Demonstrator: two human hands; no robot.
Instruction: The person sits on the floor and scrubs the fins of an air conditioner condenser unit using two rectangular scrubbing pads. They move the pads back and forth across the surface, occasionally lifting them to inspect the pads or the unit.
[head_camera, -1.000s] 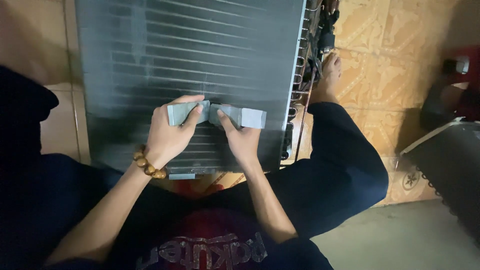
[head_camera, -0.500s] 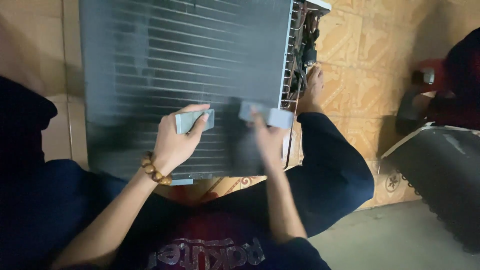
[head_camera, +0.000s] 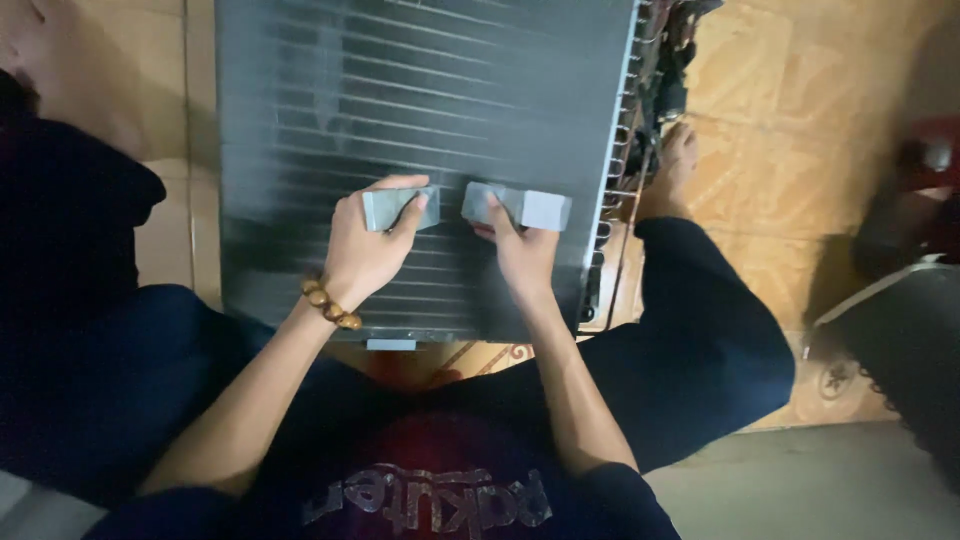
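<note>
We see a dark grey finned coil panel (head_camera: 420, 120), ruled across with thin, paler horizontal lines and smudged lighter where the fins are worn. Our left hand (head_camera: 365, 250) has a pale grey block (head_camera: 398, 208) in its grip; our right hand (head_camera: 522, 255) has a matching grey block (head_camera: 520, 207). A bracelet (head_camera: 330, 303) of amber-brown beads rings our left wrist. The floor tiles (head_camera: 790, 90) are tan-orange with a faint ornamental pattern. Our trousers (head_camera: 700, 370) are dark navy, and our shirt (head_camera: 440, 480) is black with a deep red print.
</note>
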